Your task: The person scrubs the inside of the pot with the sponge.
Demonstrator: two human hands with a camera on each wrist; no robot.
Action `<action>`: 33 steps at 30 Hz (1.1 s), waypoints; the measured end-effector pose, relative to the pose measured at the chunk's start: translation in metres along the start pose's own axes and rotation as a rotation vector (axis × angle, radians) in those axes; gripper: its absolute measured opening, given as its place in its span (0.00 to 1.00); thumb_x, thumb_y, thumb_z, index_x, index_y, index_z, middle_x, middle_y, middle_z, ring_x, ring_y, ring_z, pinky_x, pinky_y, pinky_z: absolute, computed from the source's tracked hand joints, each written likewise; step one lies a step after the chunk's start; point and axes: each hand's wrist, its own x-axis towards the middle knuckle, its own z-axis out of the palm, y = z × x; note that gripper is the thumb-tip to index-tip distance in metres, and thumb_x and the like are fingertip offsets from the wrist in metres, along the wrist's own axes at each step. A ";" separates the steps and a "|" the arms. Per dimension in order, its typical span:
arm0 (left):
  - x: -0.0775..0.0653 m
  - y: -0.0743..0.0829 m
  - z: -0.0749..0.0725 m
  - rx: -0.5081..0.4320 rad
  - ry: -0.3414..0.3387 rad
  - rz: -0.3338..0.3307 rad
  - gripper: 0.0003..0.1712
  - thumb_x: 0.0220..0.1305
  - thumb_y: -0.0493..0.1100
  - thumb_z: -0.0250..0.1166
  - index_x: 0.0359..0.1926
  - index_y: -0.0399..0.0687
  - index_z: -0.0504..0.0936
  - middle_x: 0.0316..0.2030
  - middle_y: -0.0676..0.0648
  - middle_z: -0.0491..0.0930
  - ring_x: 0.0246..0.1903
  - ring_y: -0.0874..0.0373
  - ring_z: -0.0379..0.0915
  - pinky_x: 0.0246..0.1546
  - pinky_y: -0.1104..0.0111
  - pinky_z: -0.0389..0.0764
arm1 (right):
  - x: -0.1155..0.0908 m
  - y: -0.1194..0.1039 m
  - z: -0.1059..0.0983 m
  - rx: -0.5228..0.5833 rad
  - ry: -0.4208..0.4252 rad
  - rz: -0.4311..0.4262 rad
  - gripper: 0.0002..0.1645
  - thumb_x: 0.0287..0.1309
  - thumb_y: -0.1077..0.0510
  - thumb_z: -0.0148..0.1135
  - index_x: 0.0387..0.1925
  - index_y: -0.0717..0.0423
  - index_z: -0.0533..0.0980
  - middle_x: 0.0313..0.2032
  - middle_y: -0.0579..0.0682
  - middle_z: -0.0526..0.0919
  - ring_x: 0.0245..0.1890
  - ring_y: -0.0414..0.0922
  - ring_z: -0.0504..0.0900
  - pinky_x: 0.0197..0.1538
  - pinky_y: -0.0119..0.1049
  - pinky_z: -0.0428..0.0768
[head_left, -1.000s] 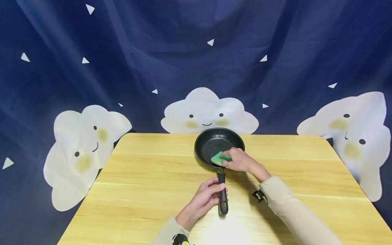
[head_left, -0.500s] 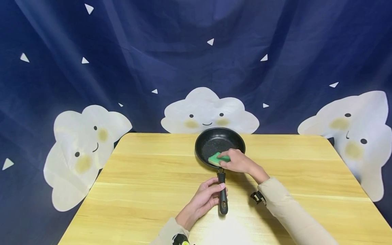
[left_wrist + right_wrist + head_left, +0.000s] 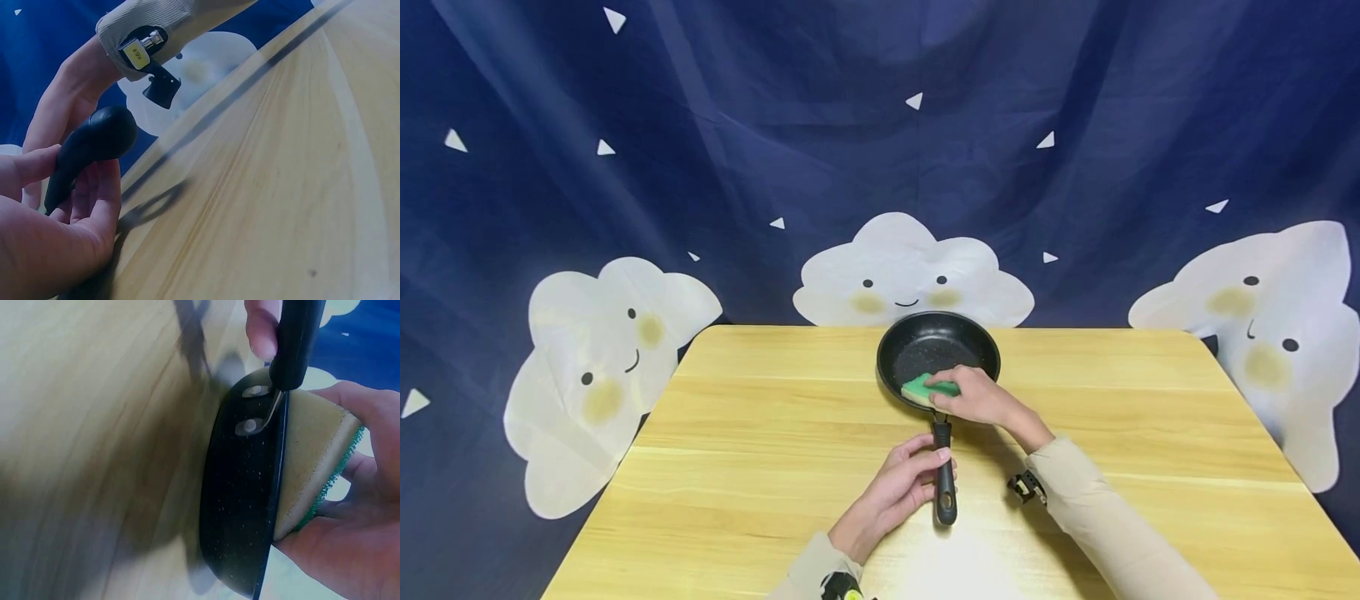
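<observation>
A black frying pan stands toward the far edge of the table, its handle pointing at me. My left hand grips that handle between thumb and fingers; the left wrist view shows the fingers curled under the handle. Inside the pan, at the side near the handle, my right hand holds a sponge with a green scouring face up. From the right wrist view, the sponge's yellowish side leans over the pan rim, and the right hand pinches it from the green side.
The light wooden table spreads around the pan on both sides. Behind its far edge hangs a dark blue curtain with white cloud prints. Small camera mounts sit on the wrists.
My right hand has slid the sponge leftward inside the pan, along the side near the handle. The left hand keeps its hold on the handle, and the pan has stayed in place.
</observation>
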 end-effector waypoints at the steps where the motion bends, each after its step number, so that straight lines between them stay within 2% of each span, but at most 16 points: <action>1: 0.000 0.000 0.000 -0.002 0.000 0.001 0.23 0.72 0.36 0.63 0.65 0.35 0.71 0.40 0.43 0.81 0.39 0.57 0.80 0.39 0.66 0.85 | 0.000 0.000 0.001 0.004 0.002 0.001 0.20 0.66 0.53 0.62 0.55 0.58 0.84 0.55 0.59 0.85 0.59 0.60 0.79 0.61 0.58 0.77; 16: 0.000 0.000 0.000 -0.021 -0.007 -0.010 0.22 0.72 0.36 0.63 0.63 0.36 0.72 0.41 0.43 0.81 0.39 0.56 0.80 0.39 0.66 0.85 | 0.003 0.003 0.011 0.129 0.008 0.052 0.21 0.68 0.51 0.62 0.58 0.55 0.82 0.58 0.58 0.83 0.62 0.60 0.77 0.62 0.59 0.76; 33: 0.000 0.001 0.000 -0.017 -0.013 -0.004 0.21 0.72 0.36 0.63 0.62 0.35 0.72 0.40 0.42 0.80 0.39 0.56 0.80 0.38 0.66 0.85 | 0.011 -0.005 0.019 0.131 0.037 0.055 0.22 0.69 0.51 0.62 0.60 0.55 0.81 0.60 0.57 0.82 0.63 0.60 0.76 0.63 0.59 0.75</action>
